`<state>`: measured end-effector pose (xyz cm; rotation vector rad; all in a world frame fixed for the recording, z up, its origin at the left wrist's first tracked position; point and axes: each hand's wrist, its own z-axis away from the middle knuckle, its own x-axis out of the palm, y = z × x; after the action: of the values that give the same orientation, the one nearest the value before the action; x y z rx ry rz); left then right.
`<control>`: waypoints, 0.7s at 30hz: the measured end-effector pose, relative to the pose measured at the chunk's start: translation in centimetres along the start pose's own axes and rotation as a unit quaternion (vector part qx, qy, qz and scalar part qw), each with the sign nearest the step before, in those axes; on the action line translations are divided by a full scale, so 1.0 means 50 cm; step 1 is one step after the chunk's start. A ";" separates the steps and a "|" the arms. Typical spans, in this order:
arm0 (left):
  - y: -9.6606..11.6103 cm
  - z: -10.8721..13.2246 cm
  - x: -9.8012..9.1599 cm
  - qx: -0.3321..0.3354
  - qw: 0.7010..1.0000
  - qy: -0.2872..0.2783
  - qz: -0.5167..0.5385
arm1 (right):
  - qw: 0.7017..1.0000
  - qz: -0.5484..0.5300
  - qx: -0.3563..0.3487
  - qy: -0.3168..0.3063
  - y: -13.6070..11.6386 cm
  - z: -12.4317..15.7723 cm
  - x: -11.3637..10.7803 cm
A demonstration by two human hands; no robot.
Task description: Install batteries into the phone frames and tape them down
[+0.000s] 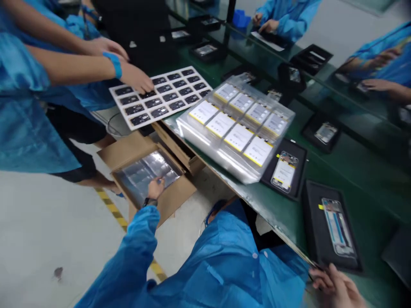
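Observation:
My left hand reaches down to an open cardboard box beside the table. Its fingers are curled at the near side of a clear plastic tray lying in the box. At the table's front edge my right hand is closed around a thin dark tool, mostly hidden by the fingers. Close to that hand, a black holder carries an open phone frame with blue strips. Another phone frame, with a white battery in it, rests in a second black holder.
Stacked clear trays of white, yellow-edged batteries stand on the green table. A co-worker's hand touches a white tray of dark parts at the left. Co-workers sit across. More holders line the far side.

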<state>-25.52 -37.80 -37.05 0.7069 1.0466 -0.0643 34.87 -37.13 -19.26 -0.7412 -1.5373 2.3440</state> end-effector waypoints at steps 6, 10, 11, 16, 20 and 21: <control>0.234 0.139 -0.130 0.160 0.926 0.229 0.254 | 0.993 0.099 -0.017 -0.058 -0.033 0.016 0.000; 0.485 0.235 -0.176 0.397 0.870 0.179 0.233 | 0.926 0.233 -0.289 0.068 -0.043 -0.030 -0.033; 0.544 0.251 -0.175 0.444 0.868 0.144 0.171 | 0.894 0.259 -0.355 0.084 -0.042 -0.048 -0.039; 0.736 0.288 -0.136 0.438 0.885 0.065 -0.141 | 0.862 0.289 -0.416 0.000 -0.009 -0.120 -0.041; 0.778 0.288 -0.128 0.321 0.935 -0.006 -0.152 | 0.894 0.289 -0.339 0.042 0.001 -0.126 -0.032; 0.784 0.286 -0.130 0.294 0.948 -0.029 -0.121 | 0.898 0.297 -0.321 0.059 -0.004 -0.130 -0.033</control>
<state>-3.33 -17.07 -7.73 1.1018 1.0589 -0.6275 39.69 -32.72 -20.66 -1.6737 -2.3060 2.0387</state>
